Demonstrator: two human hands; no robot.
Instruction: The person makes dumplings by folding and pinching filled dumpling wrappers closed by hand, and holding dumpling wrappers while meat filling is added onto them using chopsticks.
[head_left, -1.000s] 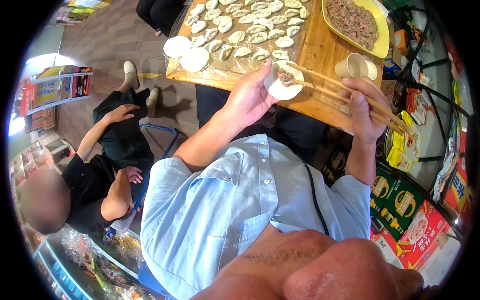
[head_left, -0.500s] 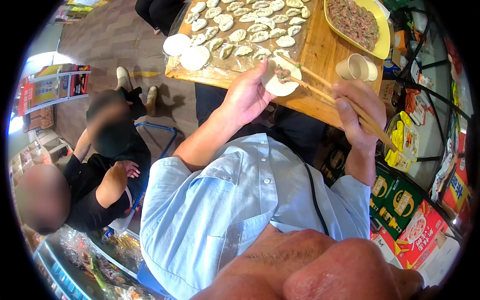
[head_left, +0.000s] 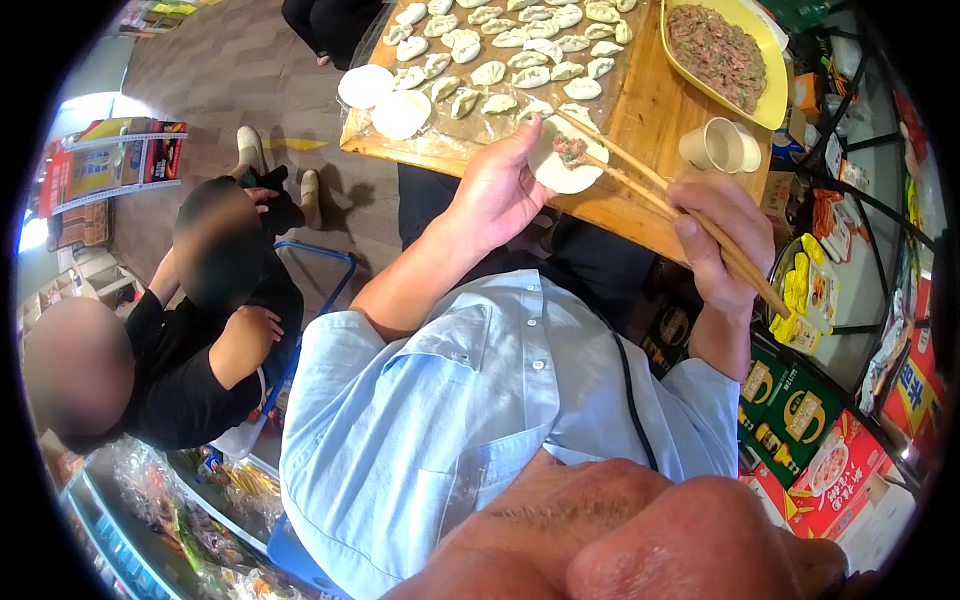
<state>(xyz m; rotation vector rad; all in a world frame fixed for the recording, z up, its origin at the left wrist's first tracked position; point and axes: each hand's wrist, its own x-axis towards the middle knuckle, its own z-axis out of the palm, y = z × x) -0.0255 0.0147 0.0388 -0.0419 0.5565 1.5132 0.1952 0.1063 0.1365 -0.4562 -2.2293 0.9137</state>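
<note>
My left hand (head_left: pixel 503 185) holds a round dumpling wrapper (head_left: pixel 562 176) by its edge, thumb at the rim and fingers beneath. On the wrapper lies a lump of minced meat filling (head_left: pixel 570 150). In my right hand (head_left: pixel 722 235) is a pair of chopsticks (head_left: pixel 640 178), its fingers closed round them; the tips reach the wrapper beside the filling. Past my left hand, two flat wrappers (head_left: pixel 402 115) lie at the table's corner. Rows of folded dumplings (head_left: pixel 530 77) cover the plastic-lined part of the table.
A yellow tray (head_left: pixel 778 95) of minced filling stands at the back right of the wooden table (head_left: pixel 640 115). Paper cups (head_left: pixel 712 146) stand near the right edge. Packaged goods (head_left: pixel 808 290) fill shelves on the right. Two people in dark clothes (head_left: pixel 180 385) sit at left.
The view has shifted slightly, so the table appears a little further right and lower. The chopstick tips have moved slightly about the filling; both hands keep their grip.
</note>
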